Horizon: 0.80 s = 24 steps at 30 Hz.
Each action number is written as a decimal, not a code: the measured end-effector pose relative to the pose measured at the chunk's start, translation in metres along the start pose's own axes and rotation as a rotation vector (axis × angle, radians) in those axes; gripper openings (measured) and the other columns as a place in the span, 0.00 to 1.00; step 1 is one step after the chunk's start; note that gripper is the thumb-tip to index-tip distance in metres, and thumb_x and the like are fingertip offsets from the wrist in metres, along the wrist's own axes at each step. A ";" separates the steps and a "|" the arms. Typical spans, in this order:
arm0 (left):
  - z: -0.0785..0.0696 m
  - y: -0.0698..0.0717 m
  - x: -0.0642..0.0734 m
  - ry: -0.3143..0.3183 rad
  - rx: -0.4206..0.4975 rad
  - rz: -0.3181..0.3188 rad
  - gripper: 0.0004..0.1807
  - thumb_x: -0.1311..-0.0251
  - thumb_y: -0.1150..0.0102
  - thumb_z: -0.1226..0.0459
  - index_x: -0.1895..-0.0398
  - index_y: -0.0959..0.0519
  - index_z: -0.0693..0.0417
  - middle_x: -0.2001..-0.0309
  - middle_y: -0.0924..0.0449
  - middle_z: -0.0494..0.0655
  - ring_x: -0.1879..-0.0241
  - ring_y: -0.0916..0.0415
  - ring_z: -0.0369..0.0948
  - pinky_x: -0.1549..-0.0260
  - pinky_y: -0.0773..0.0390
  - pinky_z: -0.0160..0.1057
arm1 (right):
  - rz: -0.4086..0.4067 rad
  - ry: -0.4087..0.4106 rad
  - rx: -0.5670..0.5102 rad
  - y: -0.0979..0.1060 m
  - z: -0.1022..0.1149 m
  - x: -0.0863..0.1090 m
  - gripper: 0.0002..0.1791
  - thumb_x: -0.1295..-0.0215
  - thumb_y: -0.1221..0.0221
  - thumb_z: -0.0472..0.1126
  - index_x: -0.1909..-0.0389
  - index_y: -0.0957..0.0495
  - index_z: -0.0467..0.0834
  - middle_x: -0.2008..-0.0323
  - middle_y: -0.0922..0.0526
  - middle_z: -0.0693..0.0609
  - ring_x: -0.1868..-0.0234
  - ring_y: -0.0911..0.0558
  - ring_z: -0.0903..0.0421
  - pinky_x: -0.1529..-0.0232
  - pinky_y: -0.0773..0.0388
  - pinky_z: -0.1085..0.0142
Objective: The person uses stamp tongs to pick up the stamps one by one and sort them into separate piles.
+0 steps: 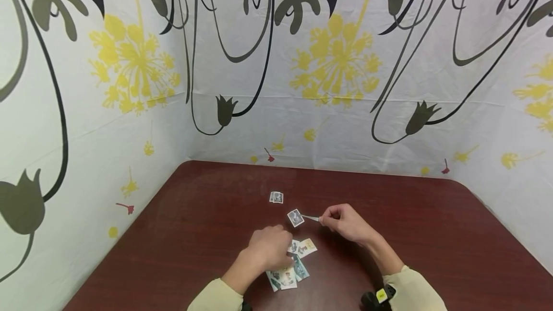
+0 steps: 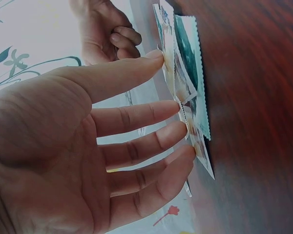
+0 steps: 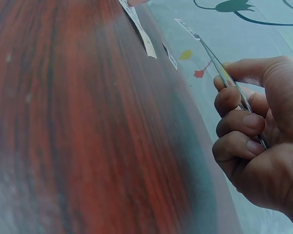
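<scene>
My right hand (image 1: pixel 349 224) grips a pair of metal tweezers (image 3: pixel 217 63). At their tips is a small dark-printed postage stamp (image 1: pixel 295 218), held over the table in the right wrist view. My left hand (image 1: pixel 271 245) reaches over a loose spread of postage stamps (image 1: pixel 301 268), some with toothed edges. In the left wrist view its fingers are spread and nearly straight, with thumb (image 2: pixel 154 56) and fingertips right at the stamps' faces. Part of the spread is hidden under this hand in the head view.
Two overlapping small stamps (image 1: pixel 278 197) lie farther back on the dark red wooden table (image 1: pixel 207 205). A white cloth (image 1: pixel 259 143) with printed flowers hangs behind and beside the table. A black strap with a yellow tag (image 1: pixel 381 295) is at the right wrist.
</scene>
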<state>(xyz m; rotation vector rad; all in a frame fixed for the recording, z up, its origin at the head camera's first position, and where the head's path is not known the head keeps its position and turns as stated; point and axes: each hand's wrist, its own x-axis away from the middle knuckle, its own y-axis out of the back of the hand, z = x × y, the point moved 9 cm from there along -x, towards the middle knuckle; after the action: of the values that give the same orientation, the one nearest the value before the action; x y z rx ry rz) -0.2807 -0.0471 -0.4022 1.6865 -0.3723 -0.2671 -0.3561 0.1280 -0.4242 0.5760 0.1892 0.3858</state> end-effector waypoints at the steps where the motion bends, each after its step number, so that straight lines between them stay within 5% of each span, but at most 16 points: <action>1: 0.000 0.000 0.000 0.001 0.000 0.002 0.16 0.48 0.22 0.51 0.75 0.21 0.44 0.70 0.25 0.40 0.72 0.30 0.38 0.74 0.27 0.42 | -0.004 -0.002 0.000 0.000 0.000 0.000 0.12 0.28 0.36 0.40 0.68 0.16 0.34 0.77 0.26 0.53 0.76 0.28 0.59 0.74 0.30 0.68; 24: -0.001 0.000 0.001 0.005 0.009 0.011 0.15 0.49 0.22 0.50 0.73 0.19 0.46 0.70 0.26 0.41 0.72 0.31 0.39 0.74 0.27 0.42 | -0.155 -0.076 -0.016 -0.004 -0.003 -0.007 0.11 0.29 0.35 0.40 0.68 0.16 0.36 0.79 0.26 0.55 0.76 0.29 0.58 0.74 0.33 0.66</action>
<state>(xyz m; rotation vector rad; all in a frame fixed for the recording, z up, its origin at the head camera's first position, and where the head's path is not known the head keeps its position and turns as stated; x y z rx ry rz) -0.2791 -0.0468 -0.4015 1.6931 -0.3797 -0.2535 -0.3624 0.1236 -0.4282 0.5552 0.1559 0.2150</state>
